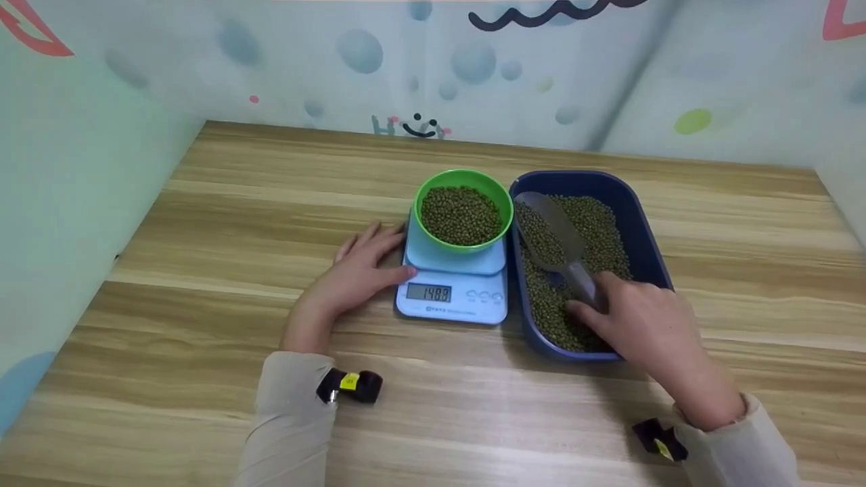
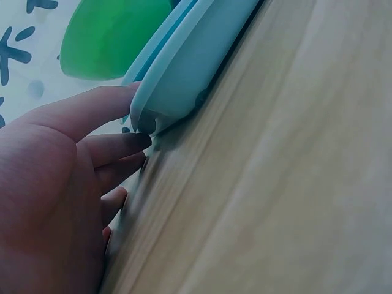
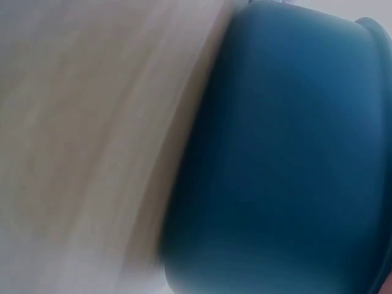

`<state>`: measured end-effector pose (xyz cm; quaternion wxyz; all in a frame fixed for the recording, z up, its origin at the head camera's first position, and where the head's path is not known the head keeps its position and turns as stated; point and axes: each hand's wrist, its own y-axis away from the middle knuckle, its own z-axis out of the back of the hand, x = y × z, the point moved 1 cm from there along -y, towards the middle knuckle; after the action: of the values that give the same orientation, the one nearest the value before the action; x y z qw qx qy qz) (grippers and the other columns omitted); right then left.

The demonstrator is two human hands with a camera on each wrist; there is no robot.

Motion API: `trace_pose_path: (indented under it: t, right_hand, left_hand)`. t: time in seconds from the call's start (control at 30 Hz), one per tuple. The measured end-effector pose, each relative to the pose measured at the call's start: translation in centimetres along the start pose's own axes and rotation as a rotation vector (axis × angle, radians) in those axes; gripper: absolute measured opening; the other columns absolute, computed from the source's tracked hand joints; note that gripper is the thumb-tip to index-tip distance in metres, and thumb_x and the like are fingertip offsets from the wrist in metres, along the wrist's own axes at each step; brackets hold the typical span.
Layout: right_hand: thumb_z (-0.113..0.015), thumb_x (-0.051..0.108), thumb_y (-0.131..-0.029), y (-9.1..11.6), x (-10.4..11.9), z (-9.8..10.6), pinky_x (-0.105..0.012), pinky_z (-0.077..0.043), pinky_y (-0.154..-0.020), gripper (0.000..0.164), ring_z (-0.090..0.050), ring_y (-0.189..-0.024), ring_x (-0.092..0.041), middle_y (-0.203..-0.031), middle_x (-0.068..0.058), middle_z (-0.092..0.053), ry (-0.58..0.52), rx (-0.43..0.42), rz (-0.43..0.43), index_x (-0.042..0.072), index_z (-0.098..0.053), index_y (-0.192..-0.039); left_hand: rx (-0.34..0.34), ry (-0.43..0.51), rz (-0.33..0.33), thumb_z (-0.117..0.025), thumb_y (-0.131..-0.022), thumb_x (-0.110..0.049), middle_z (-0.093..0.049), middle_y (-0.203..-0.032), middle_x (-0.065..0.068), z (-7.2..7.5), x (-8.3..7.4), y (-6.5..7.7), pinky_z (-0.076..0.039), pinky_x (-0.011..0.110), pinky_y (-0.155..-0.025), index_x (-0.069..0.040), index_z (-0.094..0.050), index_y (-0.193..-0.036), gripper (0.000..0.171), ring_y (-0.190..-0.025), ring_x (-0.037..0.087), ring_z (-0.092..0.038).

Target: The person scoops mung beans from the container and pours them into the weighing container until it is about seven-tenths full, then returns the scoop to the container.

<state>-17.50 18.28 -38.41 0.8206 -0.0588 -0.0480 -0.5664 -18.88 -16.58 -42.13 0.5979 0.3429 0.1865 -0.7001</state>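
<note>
A light blue kitchen scale (image 1: 454,267) carries a green bowl (image 1: 506,203) filled with small round greenish-brown grains (image 1: 461,216). Its display shows 148 and a last digit I cannot read surely. My left hand (image 1: 358,267) rests at the scale's left edge, thumb on the edge and fingers loosely extended; the left wrist view shows the fingertips against the scale's side (image 2: 184,73). My right hand (image 1: 646,325) grips the handle of a clear scoop (image 1: 567,233), which holds grains and lies over the dark blue tub (image 1: 639,223) of the same grains.
The scale and tub stand side by side on a wood-grain table (image 1: 223,284). A patterned wall sheet (image 1: 291,67) rises behind the table's back edge. In the right wrist view the tub's outer wall (image 3: 288,153) fills much of the picture.
</note>
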Motion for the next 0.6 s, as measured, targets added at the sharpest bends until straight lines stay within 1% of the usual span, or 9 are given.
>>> trace_pose_path:
  t: [0.07,0.27,0.43,0.6]
  right_hand:
    - [-0.059,0.048,-0.085,0.00,0.01,-0.02,-0.028,-0.025,-0.039,0.038,-0.041,-0.047,-0.016,-0.054,0.001,-0.043,0.003,-0.016,0.000,0.013,-0.049,-0.073]
    - [-0.060,0.043,-0.085,0.04,0.00,-0.09,-0.028,-0.026,-0.039,0.035,-0.040,-0.046,-0.016,-0.053,0.001,-0.042,-0.007,-0.037,-0.006,0.012,-0.050,-0.071]
    - [-0.060,0.042,-0.085,0.02,0.00,-0.12,-0.028,-0.026,-0.038,0.035,-0.039,-0.044,-0.016,-0.053,0.001,-0.042,-0.015,-0.019,-0.003,0.013,-0.048,-0.069]
    - [-0.059,0.040,-0.086,-0.02,-0.10,-0.05,-0.029,-0.027,-0.038,0.033,-0.041,-0.045,-0.017,-0.054,0.000,-0.043,-0.018,0.001,-0.010,0.012,-0.049,-0.071]
  left_hand:
    - [-0.001,-0.002,-0.004,-0.053,-0.086,-0.051,-0.018,-0.152,-0.010,-0.01,-0.03,-0.01,0.009,0.042,-0.113,-0.023,-0.034,-0.143,0.067,-0.142,0.017,0.002]
    - [-0.002,-0.002,-0.008,-0.054,-0.085,-0.052,-0.019,-0.153,-0.008,-0.02,-0.03,-0.03,0.009,0.043,-0.113,-0.023,-0.034,-0.143,0.067,-0.142,0.017,0.002]
    - [-0.006,0.002,-0.021,-0.054,-0.086,-0.049,-0.021,-0.152,-0.006,0.01,-0.02,-0.07,0.009,0.041,-0.113,-0.021,-0.034,-0.143,0.067,-0.143,0.018,0.001]
    - [-0.009,-0.003,-0.031,-0.055,-0.086,-0.049,-0.020,-0.153,-0.007,-0.02,0.03,-0.08,0.009,0.041,-0.113,-0.021,-0.034,-0.143,0.067,-0.143,0.018,0.001]
